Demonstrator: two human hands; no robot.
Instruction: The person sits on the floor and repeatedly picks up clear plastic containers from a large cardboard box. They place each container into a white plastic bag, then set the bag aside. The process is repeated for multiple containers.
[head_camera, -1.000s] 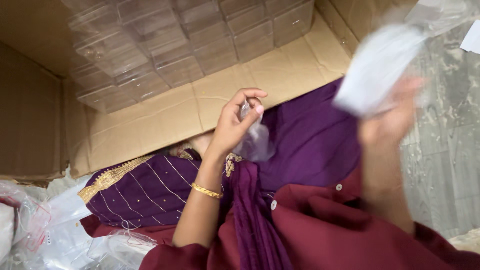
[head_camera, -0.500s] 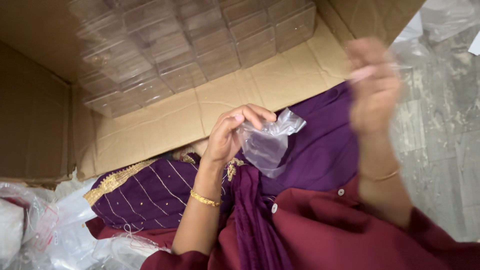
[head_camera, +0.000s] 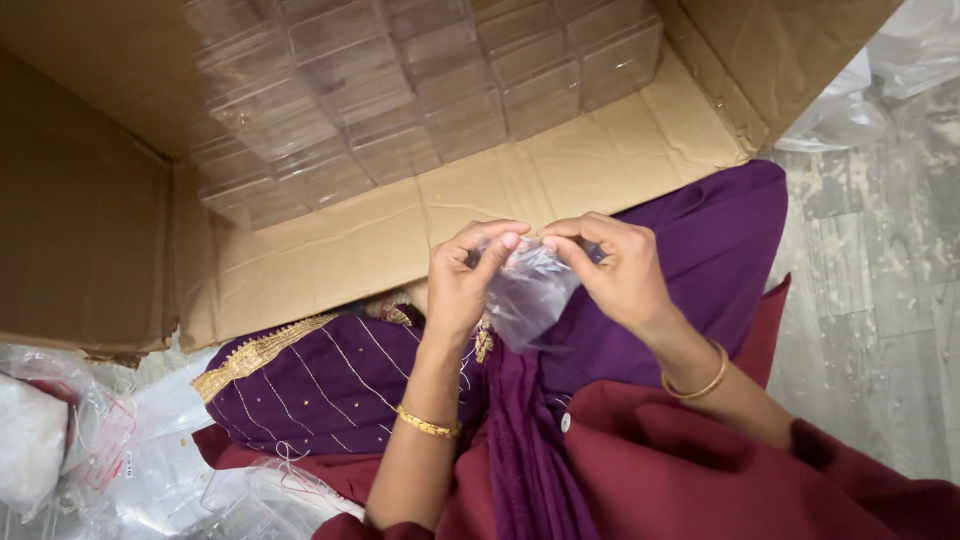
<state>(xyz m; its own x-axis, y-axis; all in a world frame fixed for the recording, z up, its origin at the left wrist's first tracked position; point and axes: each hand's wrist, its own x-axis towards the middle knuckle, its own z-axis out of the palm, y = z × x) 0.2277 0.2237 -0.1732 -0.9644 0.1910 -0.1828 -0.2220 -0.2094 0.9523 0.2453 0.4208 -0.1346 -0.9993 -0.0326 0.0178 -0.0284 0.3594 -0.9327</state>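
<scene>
Fingertips of left hand and right hand pinch the clear plastic pouch at centre frame — slippery film, a hard tug could tear it.

Left hand and right hand raised side by side, fingertips pinched close together, gold bangle on each wrist, forearms bare

Stacked clear boxes beyond bare cardboard
</scene>
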